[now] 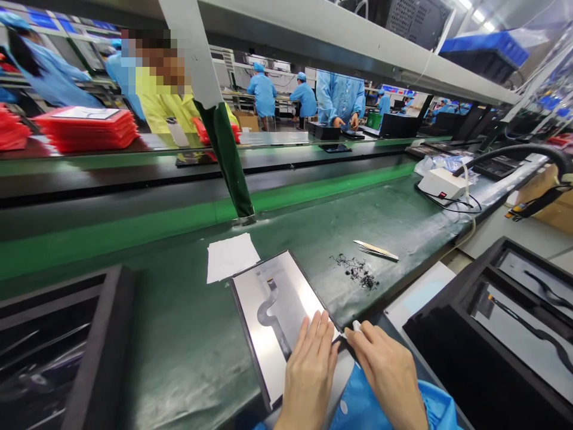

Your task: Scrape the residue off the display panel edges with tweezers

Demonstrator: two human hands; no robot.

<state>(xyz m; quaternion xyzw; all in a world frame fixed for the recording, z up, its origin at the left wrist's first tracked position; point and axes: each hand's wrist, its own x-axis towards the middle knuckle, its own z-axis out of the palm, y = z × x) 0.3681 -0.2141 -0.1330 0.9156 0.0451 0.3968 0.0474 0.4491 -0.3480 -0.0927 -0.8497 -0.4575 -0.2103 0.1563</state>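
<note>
A flat display panel (255,364) with a silvery back, dark edges and a curved ribbon cable (265,316) lies at a slant near the bench's front edge. My left hand (310,373) rests flat on its near right part, fingers stretched out. At the panel's right corner, my right hand (387,364) is closed in a pinch on a small white piece (357,326), mostly hidden by the fingers, so its kind is unclear. Beyond that corner lie black scraps (360,275) and a pair of tweezers (376,249).
White paper sheets (231,257) lie behind the panel. Black foam trays stand left (123,322) and right (439,334), the right one holding more panels. A white box (443,184) with a hose and a green post (228,161) stand farther back. Co-workers (340,98) are across the line.
</note>
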